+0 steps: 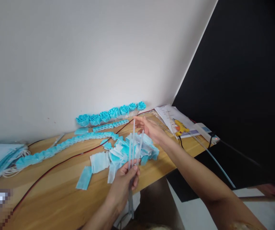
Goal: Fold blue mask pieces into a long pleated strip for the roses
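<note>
translucent sticks [133,140] in the curled left hand [126,177]

Translucent whitish sticks [133,140], turquoise flowers [114,112], blue-and-white scraps [118,151], yellow glue gun [182,127], light-brown wood-grained table [63,185]

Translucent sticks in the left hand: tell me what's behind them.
Behind the translucent sticks, a heap of blue and white pieces lies on the table; what the left hand covers is hidden.
</note>
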A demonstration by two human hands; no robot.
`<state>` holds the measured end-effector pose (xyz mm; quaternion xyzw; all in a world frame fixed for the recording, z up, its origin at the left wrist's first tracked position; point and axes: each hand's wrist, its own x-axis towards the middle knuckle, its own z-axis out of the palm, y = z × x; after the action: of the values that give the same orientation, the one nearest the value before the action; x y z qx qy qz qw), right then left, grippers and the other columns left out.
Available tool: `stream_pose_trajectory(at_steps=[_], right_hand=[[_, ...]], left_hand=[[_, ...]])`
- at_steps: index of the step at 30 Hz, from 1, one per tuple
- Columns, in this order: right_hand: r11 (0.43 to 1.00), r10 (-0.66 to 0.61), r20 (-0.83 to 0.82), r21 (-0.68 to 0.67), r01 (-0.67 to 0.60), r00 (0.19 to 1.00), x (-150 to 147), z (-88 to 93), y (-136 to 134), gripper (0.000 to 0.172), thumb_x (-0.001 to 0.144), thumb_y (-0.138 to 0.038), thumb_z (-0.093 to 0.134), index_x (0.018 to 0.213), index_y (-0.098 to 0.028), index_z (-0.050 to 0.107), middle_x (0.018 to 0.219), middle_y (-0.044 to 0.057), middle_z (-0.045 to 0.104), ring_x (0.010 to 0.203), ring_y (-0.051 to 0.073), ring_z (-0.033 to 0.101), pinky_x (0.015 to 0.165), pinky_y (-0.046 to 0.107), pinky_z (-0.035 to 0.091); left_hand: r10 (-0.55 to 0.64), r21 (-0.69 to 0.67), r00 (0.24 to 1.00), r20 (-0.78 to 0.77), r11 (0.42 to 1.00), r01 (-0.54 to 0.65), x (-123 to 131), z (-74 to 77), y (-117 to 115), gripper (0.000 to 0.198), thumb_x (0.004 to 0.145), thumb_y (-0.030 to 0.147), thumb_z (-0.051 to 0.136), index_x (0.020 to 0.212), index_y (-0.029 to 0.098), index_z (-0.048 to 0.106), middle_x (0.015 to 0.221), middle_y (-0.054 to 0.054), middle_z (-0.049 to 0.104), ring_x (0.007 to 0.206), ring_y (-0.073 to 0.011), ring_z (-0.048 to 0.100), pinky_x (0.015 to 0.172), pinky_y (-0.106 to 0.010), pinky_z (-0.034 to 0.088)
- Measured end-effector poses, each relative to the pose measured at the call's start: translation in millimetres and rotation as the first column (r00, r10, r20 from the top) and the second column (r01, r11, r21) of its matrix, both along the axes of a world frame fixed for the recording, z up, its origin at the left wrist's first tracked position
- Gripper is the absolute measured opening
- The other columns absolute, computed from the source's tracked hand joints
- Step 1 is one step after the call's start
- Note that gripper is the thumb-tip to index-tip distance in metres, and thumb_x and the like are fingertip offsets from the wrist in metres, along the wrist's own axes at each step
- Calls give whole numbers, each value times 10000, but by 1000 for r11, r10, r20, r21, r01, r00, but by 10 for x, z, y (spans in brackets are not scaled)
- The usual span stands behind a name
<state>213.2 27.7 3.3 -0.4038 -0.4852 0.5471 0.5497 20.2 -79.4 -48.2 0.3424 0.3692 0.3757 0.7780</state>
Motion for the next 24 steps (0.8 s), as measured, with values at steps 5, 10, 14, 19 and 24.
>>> stream_pose_trajectory(at_steps=[5, 10, 14, 19, 24], right_hand=[[999, -44, 61, -17, 45, 997, -17, -180, 98, 465, 753, -570, 808, 1077, -240, 762, 889, 39, 760, 705, 141, 666, 568, 235, 491], [938, -320, 519, 53, 343, 793, 527, -168, 417, 460, 985, -466, 509, 1313, -178, 653, 1161, 120, 757, 894, 171, 720, 707, 269, 550], [876, -340, 764, 45, 480, 549, 1038, -97, 785, 319, 1000, -293, 526, 1238, -152, 685, 1196, 133, 745, 1054, 202, 693, 820, 275, 536], [850, -129, 962, -18, 527, 240, 1159, -266, 1191, 307, 968, -362, 673, 1214, -178, 679, 1263, 104, 680, 1138, 241, 657, 961, 423, 558], [837, -19, 995, -37, 546, 97, 1080, -371, 1394, 424, 972, -387, 673, 1320, -152, 619, 1332, 132, 628, 1147, 253, 650, 958, 463, 574]], left_hand=[[-52, -42, 998, -24, 998, 51, -77, -32, -52, 624, 616, 625, 899, 934, 134, 682, 713, 40, 539, 456, -26, 348, 446, -214, 211], [58, -77, 997, -46, 995, -61, -189, -3, -34, 747, 621, 637, 901, 1138, 146, 677, 694, 55, 535, 471, -34, 366, 456, -205, 214], [97, -99, 994, -54, 990, -102, -192, 38, -16, 778, 602, 657, 904, 1137, 140, 677, 659, 60, 524, 472, -36, 377, 469, -203, 231], [88, -101, 992, -91, 990, -98, -126, 17, -10, 795, 535, 670, 925, 1077, 136, 696, 598, 70, 498, 450, -32, 350, 474, -207, 216], [112, -79, 987, -112, 990, -121, -140, -42, -17, 795, 537, 686, 920, 1069, 136, 703, 557, 73, 490, 437, -31, 338, 481, -209, 217]])
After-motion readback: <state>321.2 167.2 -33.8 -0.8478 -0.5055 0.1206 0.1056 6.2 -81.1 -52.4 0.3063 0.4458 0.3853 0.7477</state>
